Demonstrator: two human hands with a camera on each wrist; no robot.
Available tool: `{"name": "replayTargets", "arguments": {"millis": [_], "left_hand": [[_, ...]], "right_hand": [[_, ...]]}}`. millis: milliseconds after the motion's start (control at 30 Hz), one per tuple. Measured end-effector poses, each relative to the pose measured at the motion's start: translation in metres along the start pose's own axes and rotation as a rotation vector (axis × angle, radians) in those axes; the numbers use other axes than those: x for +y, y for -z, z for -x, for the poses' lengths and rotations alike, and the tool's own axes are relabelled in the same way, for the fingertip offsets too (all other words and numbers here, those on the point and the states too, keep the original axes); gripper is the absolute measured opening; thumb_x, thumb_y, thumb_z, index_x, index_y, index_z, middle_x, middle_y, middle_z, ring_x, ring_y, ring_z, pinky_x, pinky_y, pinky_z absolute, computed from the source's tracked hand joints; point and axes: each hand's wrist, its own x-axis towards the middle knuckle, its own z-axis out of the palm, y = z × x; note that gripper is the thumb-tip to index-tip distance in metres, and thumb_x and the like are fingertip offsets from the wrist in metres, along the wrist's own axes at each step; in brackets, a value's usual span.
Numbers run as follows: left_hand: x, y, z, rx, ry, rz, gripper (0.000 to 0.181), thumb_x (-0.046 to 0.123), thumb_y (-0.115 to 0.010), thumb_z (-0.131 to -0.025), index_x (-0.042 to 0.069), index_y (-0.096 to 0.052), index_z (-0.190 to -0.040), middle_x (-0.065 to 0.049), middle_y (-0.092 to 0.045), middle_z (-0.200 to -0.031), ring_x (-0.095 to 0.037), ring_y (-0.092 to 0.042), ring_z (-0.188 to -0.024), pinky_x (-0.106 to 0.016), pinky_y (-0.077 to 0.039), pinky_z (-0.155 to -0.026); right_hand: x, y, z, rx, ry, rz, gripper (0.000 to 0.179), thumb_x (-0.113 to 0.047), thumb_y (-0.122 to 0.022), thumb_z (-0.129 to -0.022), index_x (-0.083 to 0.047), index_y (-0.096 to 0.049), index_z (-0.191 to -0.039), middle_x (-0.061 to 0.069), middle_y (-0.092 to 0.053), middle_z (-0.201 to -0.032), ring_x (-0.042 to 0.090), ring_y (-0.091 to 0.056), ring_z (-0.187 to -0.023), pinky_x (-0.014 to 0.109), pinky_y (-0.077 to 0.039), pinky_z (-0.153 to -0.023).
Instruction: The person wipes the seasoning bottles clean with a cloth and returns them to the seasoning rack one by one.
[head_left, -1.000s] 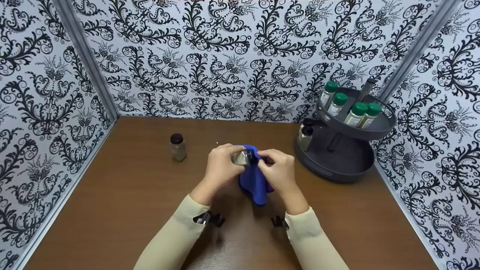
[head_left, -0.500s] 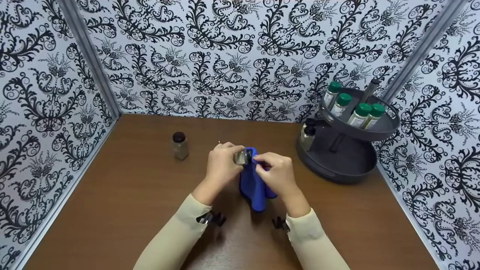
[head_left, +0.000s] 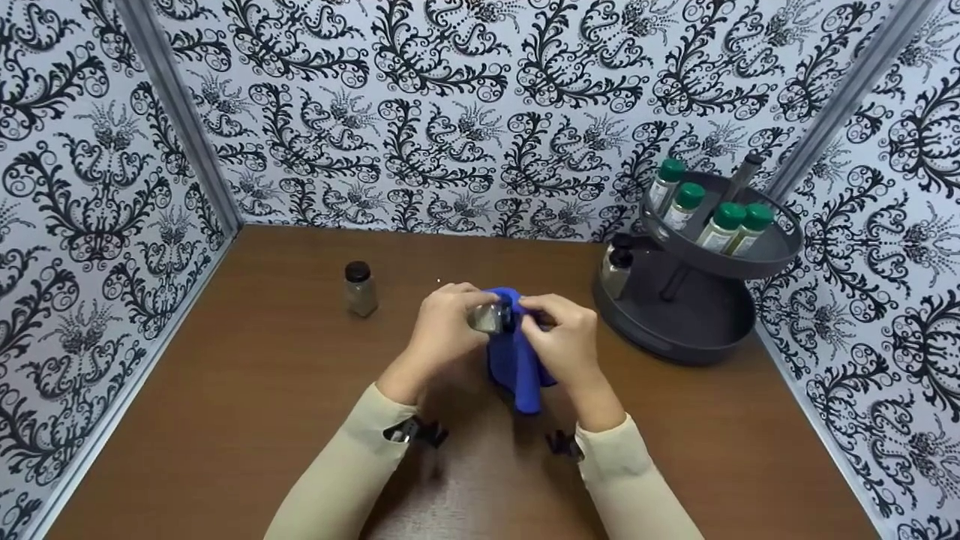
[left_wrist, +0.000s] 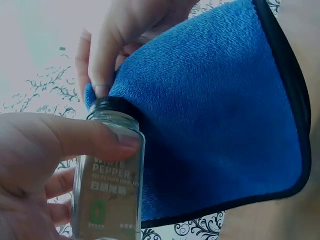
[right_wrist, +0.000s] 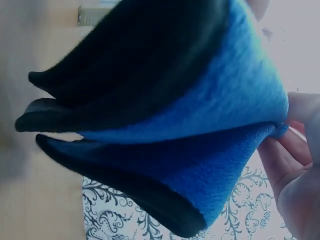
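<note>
My left hand (head_left: pixel 446 324) grips a clear glass spice jar (head_left: pixel 486 319) round its body, the jar tilted with its black lid (left_wrist: pixel 114 106) toward the right hand. "White pepper" shows on the jar's label (left_wrist: pixel 112 185) in the left wrist view. Between thumb and fingers, my right hand (head_left: pixel 566 341) pinches a blue plush cloth (head_left: pixel 517 367) right at the lid. The cloth has a black edge and hangs in folds below the hands, as the right wrist view shows its blue folds (right_wrist: pixel 210 155) up close. Part of the lid is hidden by the cloth.
A second jar with a dark lid (head_left: pixel 360 289) stands upright on the brown table (head_left: pixel 262 375) to the left. At the right is a grey two-tier rack (head_left: pixel 675 330), with several green-lidded bottles (head_left: pixel 721 229) above and black-lidded jars (head_left: pixel 616 274) below. Patterned walls (head_left: pixel 450 112) enclose the table.
The right hand shifts slightly left and then back right at the lid, and the cloth's hanging folds swing with it. The left hand keeps its grip on the jar in nearly the same place.
</note>
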Motion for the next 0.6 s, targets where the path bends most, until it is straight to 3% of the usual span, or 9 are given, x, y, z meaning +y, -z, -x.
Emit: {"name": "replayTargets", "arguments": {"millis": [100,233,300,433,600], "left_hand": [[-0.003,-0.001,-0.001,0.012,0.058,0.143,0.051,0.000,-0.087,-0.063,0.011,-0.084,-0.112,-0.005,-0.081,-0.103,-0.022,-0.072,-0.095,-0.036,-0.059,-0.084],[-0.006,-0.005,-0.001,0.014,0.172,0.477,0.053,0.002,-0.093,-0.066,0.008,-0.081,-0.117,-0.008,-0.081,-0.109,-0.017,-0.072,-0.093,-0.028,-0.058,-0.082],[-0.006,-0.007,-0.001,0.002,0.214,0.600,0.055,0.004,-0.095,-0.067,0.008,-0.080,-0.120,-0.010,-0.081,-0.110,-0.016,-0.071,-0.093,-0.026,-0.057,-0.082],[-0.004,-0.011,0.000,-0.015,0.246,0.667,0.056,0.005,-0.094,-0.068,0.006,-0.079,-0.122,-0.011,-0.081,-0.109,-0.015,-0.072,-0.090,-0.026,-0.058,-0.081],[-0.003,-0.015,0.001,0.005,0.285,0.732,0.056,0.003,-0.092,-0.069,0.002,-0.077,-0.123,-0.014,-0.080,-0.107,-0.017,-0.074,-0.088,-0.028,-0.061,-0.081]], "right_hand": [[0.000,0.000,0.000,0.044,-0.115,-0.093,0.026,0.015,-0.075,-0.079,-0.004,-0.084,-0.094,0.011,-0.082,-0.092,0.016,-0.074,-0.076,0.018,-0.060,-0.067],[0.000,-0.002,0.000,0.104,-0.276,-0.243,0.021,0.014,-0.075,-0.082,0.000,-0.082,-0.095,0.018,-0.081,-0.096,0.015,-0.074,-0.078,0.018,-0.059,-0.068],[-0.001,-0.003,0.000,0.114,-0.331,-0.289,0.019,0.014,-0.074,-0.083,0.002,-0.081,-0.096,0.020,-0.080,-0.096,0.014,-0.074,-0.079,0.019,-0.060,-0.070],[-0.004,-0.004,0.000,0.148,-0.383,-0.355,0.015,0.013,-0.075,-0.084,0.007,-0.079,-0.097,0.018,-0.080,-0.093,0.011,-0.074,-0.079,0.021,-0.060,-0.071],[-0.008,-0.002,-0.004,0.207,-0.383,-0.451,0.016,0.015,-0.075,-0.083,0.016,-0.074,-0.099,0.002,-0.081,-0.089,0.009,-0.074,-0.078,0.021,-0.061,-0.072]]}}
